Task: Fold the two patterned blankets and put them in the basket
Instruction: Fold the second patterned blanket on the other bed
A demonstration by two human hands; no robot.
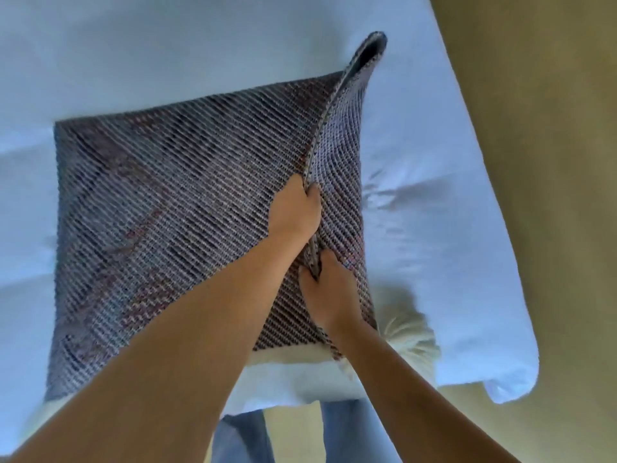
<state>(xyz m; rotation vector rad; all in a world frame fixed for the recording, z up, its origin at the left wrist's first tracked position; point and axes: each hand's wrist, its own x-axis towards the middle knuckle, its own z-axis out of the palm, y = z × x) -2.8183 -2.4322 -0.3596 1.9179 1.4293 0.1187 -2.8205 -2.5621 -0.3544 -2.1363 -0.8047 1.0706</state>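
A patterned blanket with diagonal blue, purple and red stripes lies spread on the white bed. Its right edge is lifted off the bed and stands up in a curved flap. My left hand grips that raised edge higher up. My right hand pinches the same edge lower down, close to the front. A cream fringe shows at the blanket's near right corner. I see only one blanket, and no basket is in view.
The white bedsheet ends at a corner at the lower right. Tan carpet runs along the right side. My legs in blue trousers stand at the bed's near edge.
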